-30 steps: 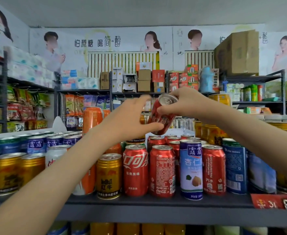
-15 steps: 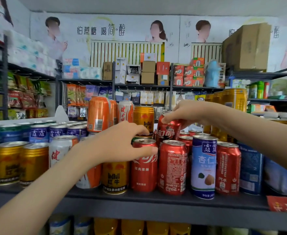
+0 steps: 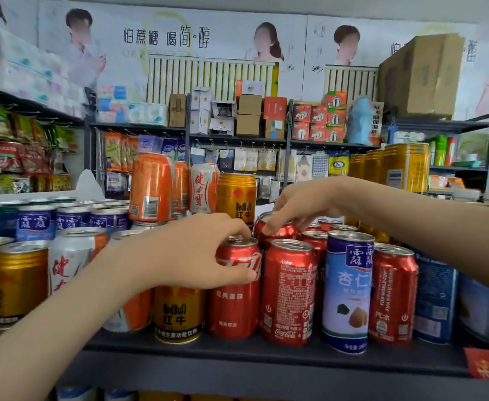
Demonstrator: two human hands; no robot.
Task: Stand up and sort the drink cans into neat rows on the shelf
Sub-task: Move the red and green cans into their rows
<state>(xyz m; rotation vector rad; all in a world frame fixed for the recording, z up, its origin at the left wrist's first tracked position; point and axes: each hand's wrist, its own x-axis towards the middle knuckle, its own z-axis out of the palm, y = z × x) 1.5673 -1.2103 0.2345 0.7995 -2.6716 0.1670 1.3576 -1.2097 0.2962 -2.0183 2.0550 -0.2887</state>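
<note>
Sorting is part done: the left hand (image 3: 191, 253) grips the front cola can (image 3: 234, 302), the right hand (image 3: 301, 205) pinches the rim of the rear cola can (image 3: 278, 233), and the front row of the shelf (image 3: 266, 355) mixes brands.

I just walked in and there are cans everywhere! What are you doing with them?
A person is sorting drink cans on a shelf. The left grip holds the front red can near its top, at the shelf's front edge. The right grip pinches the top of the rear red can, just behind it. The kinds are mixed: a gold can and a blue can stand among the red ones, and some cans are stacked on others.
</note>
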